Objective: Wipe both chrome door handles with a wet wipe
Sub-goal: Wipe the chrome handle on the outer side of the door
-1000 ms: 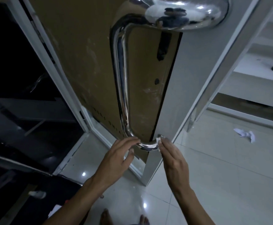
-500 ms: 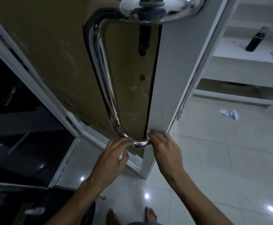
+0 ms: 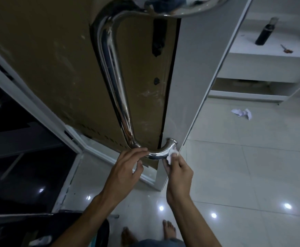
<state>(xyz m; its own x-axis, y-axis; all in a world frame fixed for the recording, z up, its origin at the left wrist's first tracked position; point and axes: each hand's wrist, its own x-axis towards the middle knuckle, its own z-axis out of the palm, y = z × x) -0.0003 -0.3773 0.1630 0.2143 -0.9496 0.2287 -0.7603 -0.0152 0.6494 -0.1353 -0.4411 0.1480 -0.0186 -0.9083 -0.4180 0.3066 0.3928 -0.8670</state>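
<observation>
A long chrome pull handle (image 3: 115,75) runs down the brown door face and curves at its lower end into the door's white edge. A second chrome handle (image 3: 181,6) shows only as a shiny bulge at the top of the frame. My left hand (image 3: 126,168) rests its fingertips on the lower bend of the long handle. My right hand (image 3: 177,168) pinches a small white wet wipe (image 3: 172,155) against the handle's lower foot by the door edge.
The door's white edge (image 3: 193,82) stands between my hands and a white shelf unit (image 3: 270,68) carrying a dark bottle (image 3: 266,31). A crumpled white paper (image 3: 241,113) lies on the glossy tiled floor. Dark glass and a white frame (image 3: 29,104) fill the left. My bare feet show below.
My right hand has slipped down from over the handle's foot, so the chrome foot and the wipe now show. My left hand stays on the bend.
</observation>
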